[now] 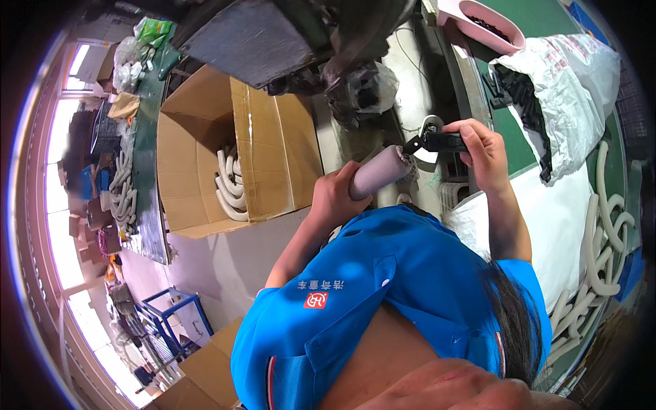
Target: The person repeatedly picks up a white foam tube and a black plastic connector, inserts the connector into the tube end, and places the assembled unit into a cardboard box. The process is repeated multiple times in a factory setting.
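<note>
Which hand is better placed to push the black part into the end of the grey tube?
Probably the right hand: it already pinches the black part right at the open end of the grey tube, while the left hand is wrapped around the tube, steadying it.

Seen from above: left hand (333, 193) wrapped around a grey-mauve foam tube (381, 172), right hand (484, 152) pressing a black plastic fitting (437, 142) against the tube's end. Open cardboard box (273, 147) holding white curved hoses (229, 183) at left; more pale hoses (601, 239) piled on the green tabletop (512, 140) at right.
</note>
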`<action>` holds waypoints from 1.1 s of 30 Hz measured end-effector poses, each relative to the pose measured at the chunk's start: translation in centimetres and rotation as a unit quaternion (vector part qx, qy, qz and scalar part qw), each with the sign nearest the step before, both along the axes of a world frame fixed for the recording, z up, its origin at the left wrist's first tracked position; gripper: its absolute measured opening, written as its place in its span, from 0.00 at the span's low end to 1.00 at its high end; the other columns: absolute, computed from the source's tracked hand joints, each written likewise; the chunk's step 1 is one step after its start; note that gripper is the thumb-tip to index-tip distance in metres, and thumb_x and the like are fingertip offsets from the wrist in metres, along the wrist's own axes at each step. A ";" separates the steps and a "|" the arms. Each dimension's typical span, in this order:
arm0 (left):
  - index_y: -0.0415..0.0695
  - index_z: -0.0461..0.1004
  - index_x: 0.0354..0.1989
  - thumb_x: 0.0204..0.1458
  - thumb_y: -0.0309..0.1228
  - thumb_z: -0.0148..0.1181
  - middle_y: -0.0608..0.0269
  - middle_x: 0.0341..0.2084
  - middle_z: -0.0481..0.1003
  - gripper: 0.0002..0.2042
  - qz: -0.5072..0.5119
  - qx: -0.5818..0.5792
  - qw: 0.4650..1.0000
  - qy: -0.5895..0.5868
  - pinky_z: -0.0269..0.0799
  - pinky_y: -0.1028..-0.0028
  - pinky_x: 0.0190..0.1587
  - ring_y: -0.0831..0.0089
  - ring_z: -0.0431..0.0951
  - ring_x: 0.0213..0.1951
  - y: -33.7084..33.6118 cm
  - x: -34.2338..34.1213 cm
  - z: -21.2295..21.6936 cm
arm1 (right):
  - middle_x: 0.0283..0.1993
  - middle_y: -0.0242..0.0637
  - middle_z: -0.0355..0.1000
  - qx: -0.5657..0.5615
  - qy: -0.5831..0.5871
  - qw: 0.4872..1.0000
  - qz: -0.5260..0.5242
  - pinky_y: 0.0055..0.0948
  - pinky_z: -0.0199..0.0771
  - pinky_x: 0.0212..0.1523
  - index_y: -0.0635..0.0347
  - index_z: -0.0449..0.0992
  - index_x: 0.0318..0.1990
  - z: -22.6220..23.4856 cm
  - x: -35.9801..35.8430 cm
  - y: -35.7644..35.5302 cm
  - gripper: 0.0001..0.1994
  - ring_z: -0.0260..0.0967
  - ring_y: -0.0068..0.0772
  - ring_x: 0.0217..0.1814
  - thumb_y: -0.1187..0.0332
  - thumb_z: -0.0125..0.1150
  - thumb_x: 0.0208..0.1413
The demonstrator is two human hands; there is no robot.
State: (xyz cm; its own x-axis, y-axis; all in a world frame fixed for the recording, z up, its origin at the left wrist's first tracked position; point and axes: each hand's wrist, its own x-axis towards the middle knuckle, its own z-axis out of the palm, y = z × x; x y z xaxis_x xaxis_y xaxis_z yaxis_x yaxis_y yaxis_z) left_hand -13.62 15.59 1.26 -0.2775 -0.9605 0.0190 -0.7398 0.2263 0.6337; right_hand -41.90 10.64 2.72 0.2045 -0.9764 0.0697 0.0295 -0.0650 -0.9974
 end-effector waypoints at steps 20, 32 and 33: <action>0.47 0.71 0.37 0.33 0.33 0.64 0.53 0.27 0.75 0.19 0.021 0.033 0.999 0.002 0.73 0.61 0.33 0.52 0.77 0.32 2.8 6.0 -0.4 | 0.18 0.19 0.59 -0.021 0.072 0.995 0.063 0.16 0.43 0.20 0.61 0.76 0.39 0.8 6.7 0.0 0.13 0.46 0.08 0.19 0.63 0.47 0.63; 0.45 0.73 0.35 0.35 0.29 0.66 0.51 0.27 0.75 0.16 0.015 0.022 0.999 0.022 0.72 0.64 0.31 0.52 0.77 0.30 2.6 8.0 -1.8 | 0.24 0.30 0.68 -0.108 0.109 0.981 0.116 0.18 0.60 0.29 0.63 0.69 0.32 -1.6 10.7 -0.7 0.12 0.59 0.16 0.25 0.66 0.43 0.64; 0.45 0.73 0.35 0.34 0.29 0.65 0.51 0.27 0.75 0.16 0.014 0.012 1.000 0.019 0.72 0.64 0.31 0.52 0.76 0.30 2.4 8.1 -1.8 | 0.24 0.30 0.67 -0.116 0.111 0.979 0.122 0.17 0.59 0.28 0.62 0.69 0.33 -1.9 11.0 -0.7 0.12 0.58 0.16 0.24 0.66 0.43 0.64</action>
